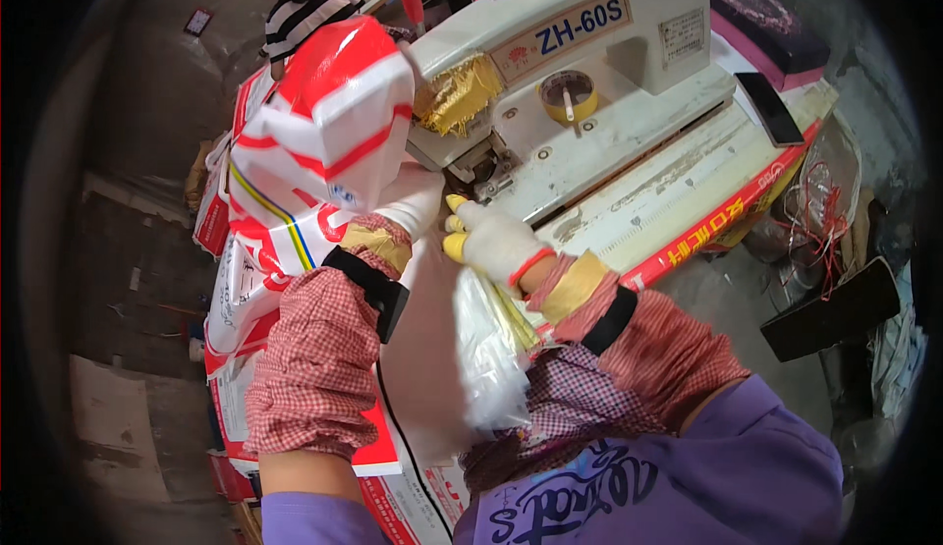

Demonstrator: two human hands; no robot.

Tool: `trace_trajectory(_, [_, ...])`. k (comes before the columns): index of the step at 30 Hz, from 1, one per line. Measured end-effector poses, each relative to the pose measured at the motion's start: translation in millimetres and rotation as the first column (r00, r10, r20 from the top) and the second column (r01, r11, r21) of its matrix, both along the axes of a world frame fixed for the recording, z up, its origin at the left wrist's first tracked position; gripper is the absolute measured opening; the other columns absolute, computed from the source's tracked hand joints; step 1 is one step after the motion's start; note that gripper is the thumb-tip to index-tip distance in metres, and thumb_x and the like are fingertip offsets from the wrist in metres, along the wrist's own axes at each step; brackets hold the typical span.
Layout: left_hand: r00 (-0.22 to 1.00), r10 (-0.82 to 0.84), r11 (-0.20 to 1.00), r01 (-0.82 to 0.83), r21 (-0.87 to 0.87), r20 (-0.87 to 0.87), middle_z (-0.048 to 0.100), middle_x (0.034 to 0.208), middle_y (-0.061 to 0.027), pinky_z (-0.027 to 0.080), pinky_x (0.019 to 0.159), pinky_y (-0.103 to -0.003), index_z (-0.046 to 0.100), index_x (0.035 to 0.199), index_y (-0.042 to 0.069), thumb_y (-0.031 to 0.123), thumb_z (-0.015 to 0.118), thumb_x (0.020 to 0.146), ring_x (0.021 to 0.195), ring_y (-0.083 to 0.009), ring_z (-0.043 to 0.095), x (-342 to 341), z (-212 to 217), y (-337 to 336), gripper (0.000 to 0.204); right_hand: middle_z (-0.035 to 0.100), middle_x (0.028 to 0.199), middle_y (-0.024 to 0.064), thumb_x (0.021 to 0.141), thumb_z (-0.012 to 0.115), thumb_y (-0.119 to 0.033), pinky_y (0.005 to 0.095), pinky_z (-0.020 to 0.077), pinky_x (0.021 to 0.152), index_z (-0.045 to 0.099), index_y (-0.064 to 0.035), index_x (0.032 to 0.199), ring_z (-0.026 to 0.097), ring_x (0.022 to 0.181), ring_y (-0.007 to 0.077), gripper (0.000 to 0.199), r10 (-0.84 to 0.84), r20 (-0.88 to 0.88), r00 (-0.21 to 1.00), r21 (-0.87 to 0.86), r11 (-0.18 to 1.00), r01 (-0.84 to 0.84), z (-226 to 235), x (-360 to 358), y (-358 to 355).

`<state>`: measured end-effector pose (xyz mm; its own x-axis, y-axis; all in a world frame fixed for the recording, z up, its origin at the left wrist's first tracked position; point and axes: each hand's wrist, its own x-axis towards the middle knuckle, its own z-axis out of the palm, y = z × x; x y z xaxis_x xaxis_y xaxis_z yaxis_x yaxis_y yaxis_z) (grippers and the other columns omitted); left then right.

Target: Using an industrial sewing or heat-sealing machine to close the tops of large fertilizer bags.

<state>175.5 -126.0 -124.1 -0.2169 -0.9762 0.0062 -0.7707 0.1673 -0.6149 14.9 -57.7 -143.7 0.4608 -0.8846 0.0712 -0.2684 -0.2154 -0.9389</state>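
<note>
A cream industrial sewing machine (589,64) stands on a white work table (678,191). My left hand (413,199), in a white glove, is mostly hidden under a glossy red and white bag (334,123) that it holds up at the machine's head. My right hand (491,239), in a white glove with yellow fingertips, presses on the white material (432,349) near the needle area. Both forearms wear red checked sleeve covers. Gold foil (457,93) is wrapped on the machine head.
A stack of red and white printed bags (246,280) lies at my left. A yellow tape roll (568,95) sits on the machine bed, a dark phone (769,108) on the table. Another person in a striped top (300,10) is beyond. A clear plastic bag (486,349) hangs by my right arm.
</note>
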Motion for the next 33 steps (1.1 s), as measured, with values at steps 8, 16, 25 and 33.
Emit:
trace_trajectory(8, [0.950,-0.311,0.845,0.267,0.463,0.020,0.058,0.068,-0.0053,0.047,0.067,-0.037,0.063,0.073,0.009,0.025,0.060,0.071,0.064,-0.0230,0.057,-36,154,174,0.017,0.051,0.118,0.0141,0.079,0.043,-0.016,0.0339,0.0287,0.094,0.054,-0.0042,0.111,0.042,0.113,0.0272,0.036,-0.358,-0.564,0.744,-0.586,0.808,-0.056,-11,42,-3])
trace_trajectory(16, [0.842,-0.462,0.843,0.515,-0.157,0.279,0.056,0.111,-0.0158,0.042,0.089,-0.043,0.047,0.115,0.005,-0.005,0.059,0.072,0.105,-0.0300,0.052,48,252,247,0.046,0.064,0.090,0.0149,0.078,0.050,-0.023,0.0470,0.0372,0.090,0.066,-0.0042,0.091,0.059,0.095,0.0294,0.027,-0.080,-0.653,0.753,-0.565,0.714,-0.414,37,135,38])
trace_trajectory(25, [0.882,-0.189,0.696,-0.189,-0.693,-0.431,0.043,0.126,-0.0162,0.039,0.093,-0.037,0.030,0.134,0.016,0.003,0.051,0.083,0.112,-0.0296,0.046,154,147,396,0.057,0.062,0.085,0.0142,0.083,0.055,-0.044,0.0301,0.0452,0.065,0.059,-0.0018,0.096,0.058,0.074,0.0147,0.044,0.926,0.177,0.334,0.294,0.274,-0.916,81,124,186])
trace_trajectory(33, [-0.577,-0.257,0.690,-0.671,0.271,-0.775,0.057,0.096,-0.0074,0.042,0.083,-0.028,0.051,0.109,-0.001,0.037,0.047,0.089,0.092,-0.0160,0.054,134,-7,489,0.043,0.060,0.096,0.0120,0.080,0.059,-0.030,0.0327,0.0459,0.080,0.055,0.0015,0.105,0.058,0.090,0.0212,0.040,0.755,0.566,0.331,0.334,0.156,-0.929,-7,61,178])
